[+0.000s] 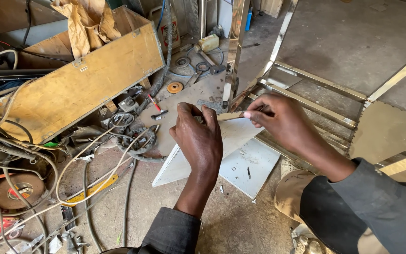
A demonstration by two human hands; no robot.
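Metal strip (229, 115), thin and brassy, lies between our hands above white sheets (245, 160): left hand (199, 141) pinches one end, right hand (278, 117) grips the other. Frame (316, 101) beside it looks unfinished.

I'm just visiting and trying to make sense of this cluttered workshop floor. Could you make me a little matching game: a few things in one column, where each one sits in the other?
Things:
1. wooden box
2. orange disc
3. metal strip
4. white sheet

Places:
A. flat on the floor under the hands
B. pinched between the left hand and right hand
C. upper left, crumpled brown paper inside
D. on the floor just right of the box

Pairs: 1-C, 2-D, 3-B, 4-A
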